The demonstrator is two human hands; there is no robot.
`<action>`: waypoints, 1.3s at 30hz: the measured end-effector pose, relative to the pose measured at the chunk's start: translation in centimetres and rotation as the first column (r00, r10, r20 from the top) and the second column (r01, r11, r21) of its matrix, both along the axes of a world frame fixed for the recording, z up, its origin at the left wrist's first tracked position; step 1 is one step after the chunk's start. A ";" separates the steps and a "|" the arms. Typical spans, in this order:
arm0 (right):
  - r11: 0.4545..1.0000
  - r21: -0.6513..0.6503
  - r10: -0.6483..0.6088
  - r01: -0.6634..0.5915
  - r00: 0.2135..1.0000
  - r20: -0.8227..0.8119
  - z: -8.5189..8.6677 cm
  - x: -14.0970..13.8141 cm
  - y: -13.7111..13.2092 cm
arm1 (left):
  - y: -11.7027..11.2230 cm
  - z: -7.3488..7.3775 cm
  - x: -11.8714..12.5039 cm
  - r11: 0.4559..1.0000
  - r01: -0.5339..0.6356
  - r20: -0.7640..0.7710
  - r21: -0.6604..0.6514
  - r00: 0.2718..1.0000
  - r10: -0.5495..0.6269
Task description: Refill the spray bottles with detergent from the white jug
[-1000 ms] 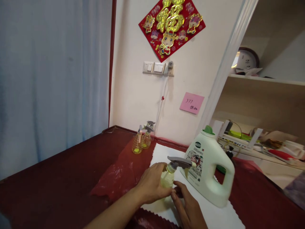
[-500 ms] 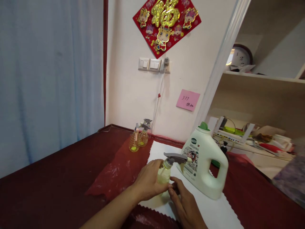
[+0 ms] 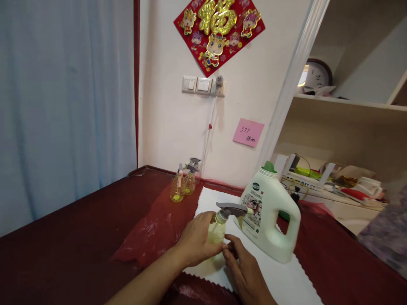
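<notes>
My left hand (image 3: 196, 240) is wrapped round a small clear spray bottle (image 3: 218, 228) of yellowish liquid with a grey trigger head (image 3: 231, 209). The bottle stands upright on a white cloth (image 3: 280, 279). My right hand (image 3: 243, 267) pinches at the bottle's lower right side; what its fingertips hold is hidden. A large pale green jug (image 3: 270, 216) with a green cap and a handle stands just right of the bottle, on the same cloth.
Two more small spray bottles (image 3: 182, 186) stand at the back by the wall on a red plastic sheet (image 3: 149, 233). The table has a dark red cover (image 3: 73, 241). A cluttered shelf (image 3: 333, 182) lies to the right, a blue curtain (image 3: 63, 106) to the left.
The view has drifted slightly, shifting everything left and up in frame. Both hands keep their hold at the spray bottle.
</notes>
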State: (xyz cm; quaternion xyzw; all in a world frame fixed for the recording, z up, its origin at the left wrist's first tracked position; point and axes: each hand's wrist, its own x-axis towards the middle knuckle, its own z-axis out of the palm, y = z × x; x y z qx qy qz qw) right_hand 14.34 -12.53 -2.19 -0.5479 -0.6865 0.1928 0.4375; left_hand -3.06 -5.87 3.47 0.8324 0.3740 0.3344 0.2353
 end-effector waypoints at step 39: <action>0.866 0.476 -0.189 0.151 0.981 0.034 7.0 0.3 -3.4 | 0.7 -0.7 0.1 0.930 -0.257 -0.003 0.262 0.964 0.267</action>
